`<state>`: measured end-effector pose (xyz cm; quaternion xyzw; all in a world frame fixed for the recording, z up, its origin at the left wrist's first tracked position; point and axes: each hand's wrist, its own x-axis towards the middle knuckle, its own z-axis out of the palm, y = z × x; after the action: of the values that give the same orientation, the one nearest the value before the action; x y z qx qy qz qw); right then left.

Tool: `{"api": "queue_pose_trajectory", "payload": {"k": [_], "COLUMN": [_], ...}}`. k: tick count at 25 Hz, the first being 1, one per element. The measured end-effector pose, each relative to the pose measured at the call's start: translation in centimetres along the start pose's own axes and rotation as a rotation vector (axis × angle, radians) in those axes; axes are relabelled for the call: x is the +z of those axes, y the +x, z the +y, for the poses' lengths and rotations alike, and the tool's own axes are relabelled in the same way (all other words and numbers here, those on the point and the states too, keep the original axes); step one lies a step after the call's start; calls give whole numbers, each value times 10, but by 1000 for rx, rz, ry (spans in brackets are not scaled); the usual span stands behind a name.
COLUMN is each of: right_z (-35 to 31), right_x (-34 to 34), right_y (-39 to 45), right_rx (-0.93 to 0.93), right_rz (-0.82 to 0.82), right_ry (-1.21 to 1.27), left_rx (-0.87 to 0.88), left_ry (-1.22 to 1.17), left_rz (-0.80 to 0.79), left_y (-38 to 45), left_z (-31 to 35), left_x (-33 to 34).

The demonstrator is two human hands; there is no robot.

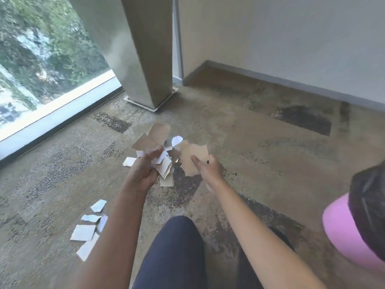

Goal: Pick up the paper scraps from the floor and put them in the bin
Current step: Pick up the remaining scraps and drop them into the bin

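My left hand (143, 170) grips a bunch of torn paper scraps (154, 140), brown and white, held above the carpet. My right hand (206, 168) pinches a larger brown scrap (192, 157) just to the right of that bunch. Several white scraps (87, 228) lie on the carpet at the lower left, partly behind my left forearm. One more white scrap (129, 161) lies by my left hand, and a brown scrap (166, 181) lies under it. A pink bin (345, 232) with a dark liner stands at the right edge.
A tapered grey column (143, 59) stands ahead on a white base. A floor-level window (41, 59) runs along the left, a white wall with grey skirting (270, 77) along the back right. My dark-trousered knee (175, 253) is at the bottom centre.
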<state>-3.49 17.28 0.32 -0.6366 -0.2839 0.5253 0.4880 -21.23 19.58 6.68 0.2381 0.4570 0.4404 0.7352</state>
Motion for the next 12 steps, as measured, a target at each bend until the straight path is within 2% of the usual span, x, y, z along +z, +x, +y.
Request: {"api": "queue_pose_trajectory", "payload": {"k": [8, 12], "right_z": [-63, -84], "right_x": [-166, -248], "right_y": [-47, -79], "right_rx": [-199, -310], "right_rz": [419, 619], "right_ry": [341, 424], "left_rx": [-91, -132], "left_ry": [42, 64], "left_rz": [-210, -271], "left_y": [-28, -39], "left_z": [-66, -112], "left_x": [179, 264]}}
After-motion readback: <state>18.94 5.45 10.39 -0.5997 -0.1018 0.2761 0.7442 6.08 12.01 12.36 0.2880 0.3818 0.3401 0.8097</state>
